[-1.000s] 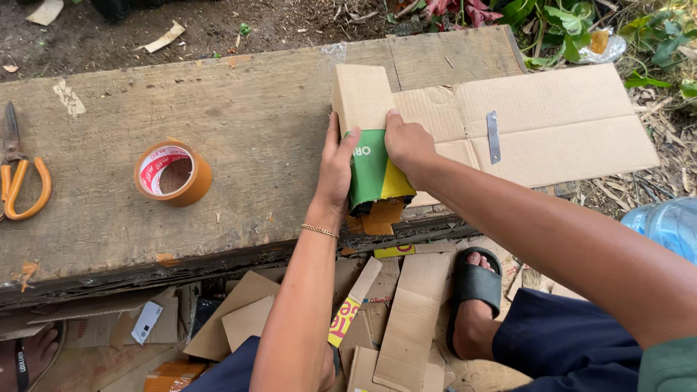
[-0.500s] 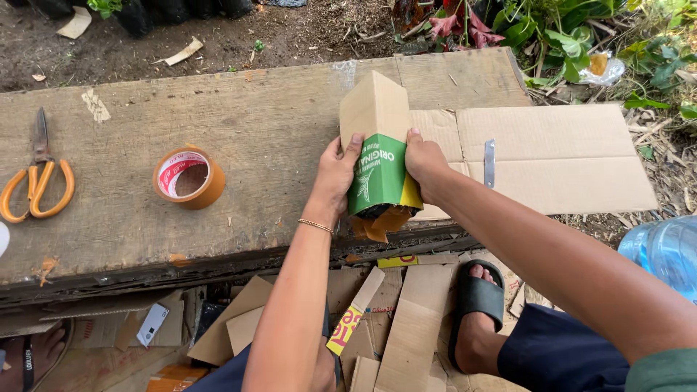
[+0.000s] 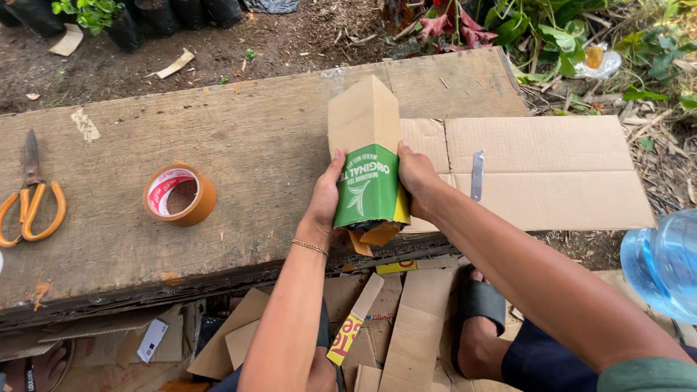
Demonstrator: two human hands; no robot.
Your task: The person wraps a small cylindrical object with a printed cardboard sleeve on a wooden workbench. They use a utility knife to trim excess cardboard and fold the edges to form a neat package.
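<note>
A folded cardboard piece [image 3: 367, 156], plain brown above and printed green below, stands upright near the front edge of a worn wooden board [image 3: 239, 152]. My left hand [image 3: 324, 199] grips its left side and my right hand [image 3: 416, 174] grips its right side. Orange cardboard scraps [image 3: 372, 238] poke out under its lower end. A flat brown cardboard sheet [image 3: 544, 170] lies just right of my hands, with a small utility blade [image 3: 477, 175] resting on it.
A roll of brown packing tape [image 3: 179, 193] sits left of my hands. Orange-handled scissors [image 3: 30, 199] lie at the board's left end. Cardboard offcuts [image 3: 385, 327] litter the ground below. A blue water jug [image 3: 664, 261] stands at right; potted plants line the soil behind.
Both hands have lifted the folded cardboard from lying low on the board's edge to standing more upright, its brown upper part now raised higher.
</note>
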